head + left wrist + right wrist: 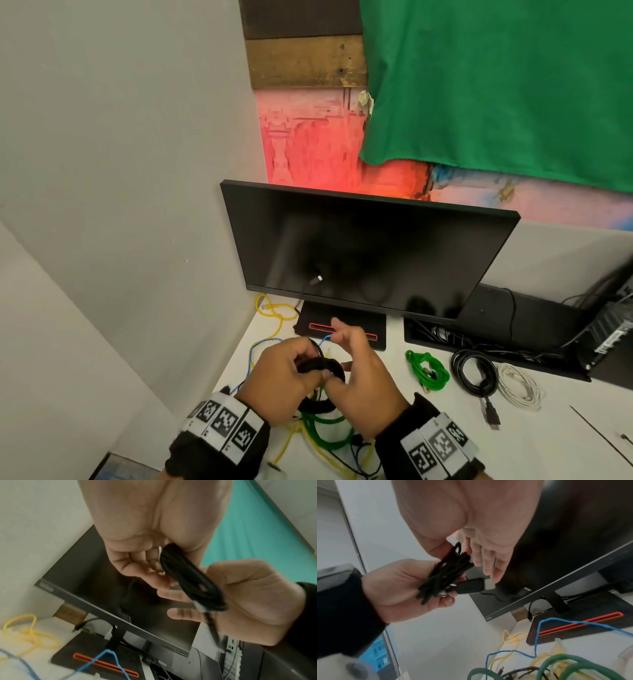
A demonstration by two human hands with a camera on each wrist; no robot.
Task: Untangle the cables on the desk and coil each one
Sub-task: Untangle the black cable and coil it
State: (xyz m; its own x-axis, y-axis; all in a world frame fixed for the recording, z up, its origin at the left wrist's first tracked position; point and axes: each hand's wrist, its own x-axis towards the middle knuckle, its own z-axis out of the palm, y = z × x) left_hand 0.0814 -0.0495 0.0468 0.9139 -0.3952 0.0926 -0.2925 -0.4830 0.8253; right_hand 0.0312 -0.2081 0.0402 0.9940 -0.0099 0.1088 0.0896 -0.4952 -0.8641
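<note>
Above the desk (445,445), my left hand (284,373) grips a black cable (318,365) wound into a small coil. Its fingers (137,561) curl round the bundle (188,577). The coil's USB plug (474,586) sticks out past the left hand (399,588). My right hand (359,370) meets the coil from the right. It pinches the coil's top (457,549) between thumb and straight fingers (488,561). Under both hands lies a tangle (329,431) of green, yellow, blue and thin black cables. A blue loop (539,628) rises out of it.
Coiled green (428,371), black (474,371) and white (520,385) cables lie on the desk to the right. A dark monitor (370,250) on a black base (342,325) stands just behind my hands. A yellow cable (274,311) loops at its left. A cable tray (445,337) and a computer (613,329) sit at the right.
</note>
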